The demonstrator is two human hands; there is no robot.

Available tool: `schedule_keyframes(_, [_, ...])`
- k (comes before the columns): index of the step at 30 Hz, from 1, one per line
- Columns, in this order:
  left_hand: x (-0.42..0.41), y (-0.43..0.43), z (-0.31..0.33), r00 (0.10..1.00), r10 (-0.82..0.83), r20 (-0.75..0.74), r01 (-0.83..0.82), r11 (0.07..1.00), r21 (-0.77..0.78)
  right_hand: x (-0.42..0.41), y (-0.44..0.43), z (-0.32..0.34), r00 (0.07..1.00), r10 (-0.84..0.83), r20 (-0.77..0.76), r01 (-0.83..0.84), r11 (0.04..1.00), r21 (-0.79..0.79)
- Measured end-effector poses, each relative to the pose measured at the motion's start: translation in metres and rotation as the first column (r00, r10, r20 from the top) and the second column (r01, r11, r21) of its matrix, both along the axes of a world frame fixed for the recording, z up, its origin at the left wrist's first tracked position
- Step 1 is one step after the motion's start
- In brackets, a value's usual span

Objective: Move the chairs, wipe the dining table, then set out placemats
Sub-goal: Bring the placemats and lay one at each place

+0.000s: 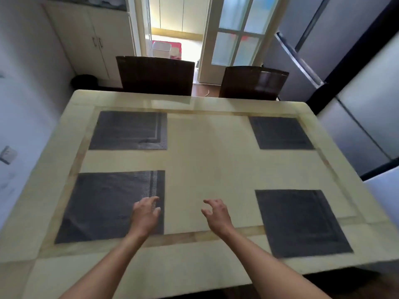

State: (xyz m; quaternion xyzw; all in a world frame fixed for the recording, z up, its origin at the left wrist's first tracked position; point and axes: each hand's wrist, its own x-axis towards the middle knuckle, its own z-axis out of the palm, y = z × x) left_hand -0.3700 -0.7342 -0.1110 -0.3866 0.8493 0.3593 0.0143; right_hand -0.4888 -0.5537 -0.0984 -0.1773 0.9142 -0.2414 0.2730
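Two bare hands hover low over a cream dining table [211, 169], both empty, as the placemat step nears its end. The left hand [145, 214] is spread loosely, fingers half-curled, over the right edge of the near-left placemat [108, 206]; whether the fingertips touch the weave cannot be told. The right hand [216, 214] hangs just beside it over bare tabletop, fingers curled like a relaxed claw, gripping nothing.

Four dark grey woven placemats lie on the table, one toward each corner. The near-left one sits slightly askew, its near edge crossing the table's inlaid tan border. The near-right placemat [302, 223] is also turned a little and overlaps the border toward the near right corner. The far-left placemat [129, 130] and far-right placemat [280, 132] lie inside the border, roughly square to the far edge.

Two dark brown chairs [155, 75] stand close against the far edge, in front of a doorway. No cloth is in view, and the glossy tabletop shows no visible marks, so wiping appears done.

What seems left is straightening: the next move likely calls for a flat palm on the near-left mat, sliding it square to the border, then the same for the near-right one.
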Motion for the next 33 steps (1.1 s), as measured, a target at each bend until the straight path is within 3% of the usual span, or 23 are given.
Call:
schedule_keyframes(5, [-0.072,0.109,0.024,0.997,-0.037,-0.07,0.041,0.997,0.063,-0.056,0.106,0.024,0.996,-0.081,-0.021,0.08,0.995,-0.064])
schedule_keyframes(14, [-0.159,0.275,0.04,0.999,0.042,-0.033,-0.034,0.98,0.194,-0.155,0.28,0.038,0.987,-0.154,-0.055,0.149,0.986,-0.079])
schedule_keyframes(27, [-0.19,0.329,0.005,0.958,0.244,0.152,-0.285,0.873,0.396,-0.207,0.381,-0.001,0.918,-0.397,0.019,0.396,0.917,0.037])
schedule_keyframes(33, [-0.202,0.339,-0.011,0.909,0.349,0.226,-0.41,0.847,0.338,-0.229,0.399,-0.025,0.898,-0.436,0.063,0.425,0.894,0.141])
